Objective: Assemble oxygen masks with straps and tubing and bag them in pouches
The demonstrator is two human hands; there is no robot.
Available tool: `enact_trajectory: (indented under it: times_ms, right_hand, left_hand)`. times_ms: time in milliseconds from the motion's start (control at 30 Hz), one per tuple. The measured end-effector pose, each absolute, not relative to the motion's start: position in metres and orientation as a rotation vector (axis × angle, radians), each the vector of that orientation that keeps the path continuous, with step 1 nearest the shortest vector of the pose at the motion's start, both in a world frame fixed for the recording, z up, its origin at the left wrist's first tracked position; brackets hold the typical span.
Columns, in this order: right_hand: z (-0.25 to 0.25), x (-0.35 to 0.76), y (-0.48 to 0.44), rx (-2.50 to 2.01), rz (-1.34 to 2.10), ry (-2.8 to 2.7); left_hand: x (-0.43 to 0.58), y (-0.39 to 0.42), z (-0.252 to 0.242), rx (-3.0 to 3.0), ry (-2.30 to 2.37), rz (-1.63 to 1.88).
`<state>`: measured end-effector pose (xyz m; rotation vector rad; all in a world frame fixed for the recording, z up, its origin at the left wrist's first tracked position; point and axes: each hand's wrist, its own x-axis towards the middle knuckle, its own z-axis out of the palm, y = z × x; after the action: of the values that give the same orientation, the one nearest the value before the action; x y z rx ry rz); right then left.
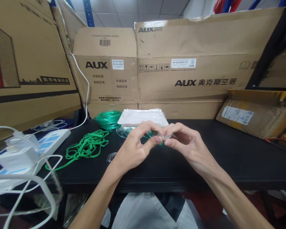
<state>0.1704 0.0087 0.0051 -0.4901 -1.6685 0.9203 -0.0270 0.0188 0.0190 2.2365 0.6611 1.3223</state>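
Both hands meet above the middle of the black table. My left hand (pixel 141 140) pinches one end of a small, thin, clear curved piece (pixel 166 137) between thumb and forefinger. At its other end, the thumb and fingers of my right hand (pixel 187 140) close on the same piece. Fingers cover much of it, so its full shape cannot be made out. Just behind the hands lie clear greenish plastic parts (pixel 122 132), partly hidden by my left hand. Beside my left wrist is a small bunch of thin silvery strips (pixel 111 157).
A tangled green strap (pixel 88 144), a coil of green tubing (pixel 108 119) and a white paper stack (pixel 143 116) are on the black table (pixel 228 152). At left sits a white power strip (pixel 50 140) with cables. Cardboard boxes (pixel 193 70) wall the back; a taped carton (pixel 255 111) stands right.
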Motion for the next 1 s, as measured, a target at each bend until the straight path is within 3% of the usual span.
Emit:
enact_trajectory:
  times_ms: [300, 600, 1000]
  right_hand:
    - [0.006, 0.174, 0.011, -0.503, 0.717, -1.839]
    - [-0.001, 0.167, 0.015, -0.527, 0.274, -2.021]
    - [-0.001, 0.172, 0.018, -0.603, 0.271, -2.079]
  left_hand:
    - [-0.037, 0.027, 0.016, 2.377, 0.63, 1.24]
    - [-0.041, 0.037, 0.013, 2.337, 0.717, 1.19]
    - [-0.043, 0.039, 0.013, 2.176, 0.692, 1.037]
